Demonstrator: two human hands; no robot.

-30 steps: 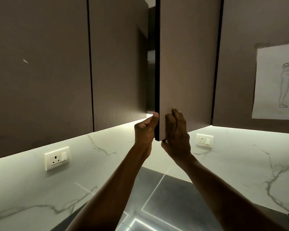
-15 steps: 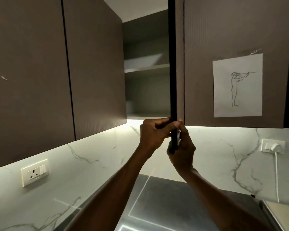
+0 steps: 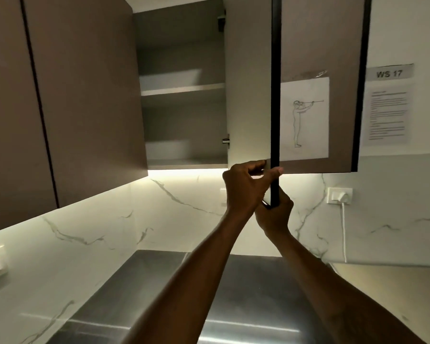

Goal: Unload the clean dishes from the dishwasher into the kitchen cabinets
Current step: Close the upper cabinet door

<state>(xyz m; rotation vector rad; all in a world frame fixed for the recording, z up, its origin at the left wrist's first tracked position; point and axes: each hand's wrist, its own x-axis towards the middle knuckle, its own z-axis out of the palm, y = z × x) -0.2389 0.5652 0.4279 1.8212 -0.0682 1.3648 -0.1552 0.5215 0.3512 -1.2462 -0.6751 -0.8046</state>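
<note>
An upper cabinet [image 3: 184,125] stands open above the counter, with one shelf [image 3: 181,89] inside and nothing on it that I can see. Its brown door [image 3: 250,83] is swung out toward me, seen almost edge-on with a black edge. My left hand [image 3: 246,187] grips the door's bottom corner from the left. My right hand [image 3: 276,214] holds the same bottom edge from below and the right. No dishes and no dishwasher are in view.
Closed brown cabinet doors [image 3: 72,95] run along the left. Another door on the right carries a paper sketch [image 3: 304,117]. Marble backsplash with sockets [image 3: 339,194], a white cable and a steel counter [image 3: 209,294] lie below. Wall notices [image 3: 387,110] hang at the right.
The cabinet door has swung from nearly closed to wide open, showing the inside shelf. Both hands stayed on its bottom corner, and my view turned to the right.
</note>
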